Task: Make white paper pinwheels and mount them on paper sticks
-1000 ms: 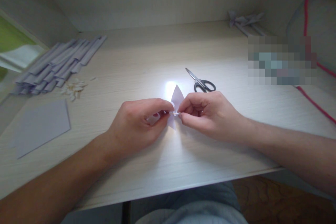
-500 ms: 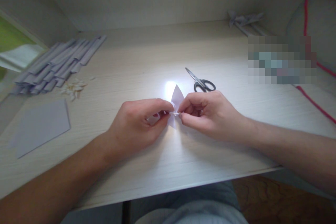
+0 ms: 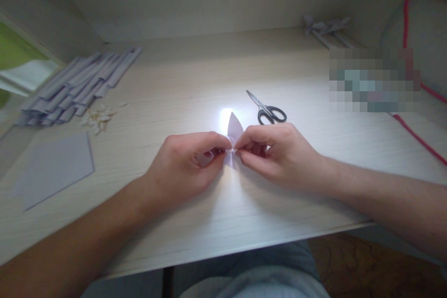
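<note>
Between my two hands, over the middle of the table, is a small piece of white paper (image 3: pixel 235 124) with one pointed flap standing up. My left hand (image 3: pixel 192 160) is closed, thumb and fingers pinching the paper's left side. From the right, my right hand (image 3: pixel 279 153) pinches the other side with its fingertips. Both sets of fingertips nearly meet at a narrow folded part, and much of the paper is hidden by the fingers. Just beyond my right hand lies a pair of scissors (image 3: pixel 267 109) with black handles, its blades pointing away to the left.
Many rolled paper tubes (image 3: pixel 80 86) are stacked at the left, with small whitish pieces (image 3: pixel 98 117) beside them. Nearer lie flat paper sheets (image 3: pixel 59 170). Paper pinwheel-like shapes on sticks (image 3: pixel 326 25) rest at the back right. A red cord (image 3: pixel 421 137) runs along the right.
My right hand's fingertips have shifted slightly left, closer to the left ones, and the paper's pointed flap has tilted a little left. The scissors have not moved.
</note>
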A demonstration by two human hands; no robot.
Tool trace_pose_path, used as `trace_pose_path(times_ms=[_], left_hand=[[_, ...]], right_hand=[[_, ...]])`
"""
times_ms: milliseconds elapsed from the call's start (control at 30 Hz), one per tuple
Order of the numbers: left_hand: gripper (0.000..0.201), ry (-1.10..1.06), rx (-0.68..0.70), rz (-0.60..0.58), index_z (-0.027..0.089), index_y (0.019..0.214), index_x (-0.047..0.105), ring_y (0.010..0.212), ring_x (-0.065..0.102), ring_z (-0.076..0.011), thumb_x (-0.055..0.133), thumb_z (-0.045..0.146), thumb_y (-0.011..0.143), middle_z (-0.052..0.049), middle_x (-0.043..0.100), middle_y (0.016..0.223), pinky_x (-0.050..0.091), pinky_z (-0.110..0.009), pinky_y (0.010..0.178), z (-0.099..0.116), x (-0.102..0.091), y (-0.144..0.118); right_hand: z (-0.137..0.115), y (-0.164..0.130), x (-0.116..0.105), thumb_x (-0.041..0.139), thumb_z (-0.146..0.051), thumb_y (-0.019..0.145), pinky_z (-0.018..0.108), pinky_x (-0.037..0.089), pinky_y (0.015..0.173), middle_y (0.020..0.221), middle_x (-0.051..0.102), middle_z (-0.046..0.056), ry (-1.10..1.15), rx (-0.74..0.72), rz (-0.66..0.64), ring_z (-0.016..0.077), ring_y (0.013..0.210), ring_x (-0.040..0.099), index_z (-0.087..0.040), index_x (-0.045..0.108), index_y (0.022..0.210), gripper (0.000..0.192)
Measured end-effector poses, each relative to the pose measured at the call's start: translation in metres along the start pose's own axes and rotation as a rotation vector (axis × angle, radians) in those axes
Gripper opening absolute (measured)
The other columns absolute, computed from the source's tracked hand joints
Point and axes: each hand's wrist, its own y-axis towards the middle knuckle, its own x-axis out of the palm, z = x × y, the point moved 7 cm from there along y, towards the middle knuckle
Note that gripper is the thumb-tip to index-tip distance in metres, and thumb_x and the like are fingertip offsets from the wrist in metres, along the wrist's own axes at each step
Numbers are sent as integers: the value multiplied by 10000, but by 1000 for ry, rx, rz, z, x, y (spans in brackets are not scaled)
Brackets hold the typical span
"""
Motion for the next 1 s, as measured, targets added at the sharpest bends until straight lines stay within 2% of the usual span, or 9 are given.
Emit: trace_pose_path(times_ms=[267, 367, 500, 733, 1000], left_hand=[[142, -69, -32, 3, 190, 964, 742, 707, 696, -115, 671, 110, 870, 17, 766, 836, 548, -226, 651, -3, 1, 0], [149, -141, -73, 39, 186, 1003, 698, 731, 707, -117, 694, 124, 868, 13, 759, 875, 582, -228, 670, -7, 1, 0], [182, -213, -141, 107, 185, 992, 664, 702, 695, -112, 763, 165, 842, 8, 739, 892, 575, -216, 605, -12, -2, -1], [53, -49, -147, 126, 195, 835, 722, 558, 601, -80, 763, 213, 864, 42, 708, 705, 460, -218, 539, -7, -10, 1], [39, 104, -56, 140, 206, 915, 768, 561, 581, -95, 739, 211, 890, 30, 725, 720, 436, -244, 561, 1, -12, 0]], right_hand=[[1, 0, 1, 666, -88, 858, 223, 431, 586, 668, 669, -23, -36, -21, 13, 88, 583, 585, -139, 766, 891, 118], [2, 1, 2, 667, -86, 859, 227, 430, 589, 670, 668, -24, 4, 4, 8, 87, 581, 579, -139, 764, 906, 119], [7, 1, 3, 675, -142, 890, 234, 423, 571, 676, 668, -18, 103, 61, -4, 94, 586, 578, -139, 747, 900, 73], [13, 2, 2, 681, -235, 921, 262, 433, 597, 749, 701, 17, 152, 136, -15, 122, 644, 601, -144, 740, 933, 109], [12, 3, 1, 687, -234, 907, 264, 440, 592, 728, 701, 16, 191, 162, -5, 126, 635, 601, -142, 748, 927, 112]])
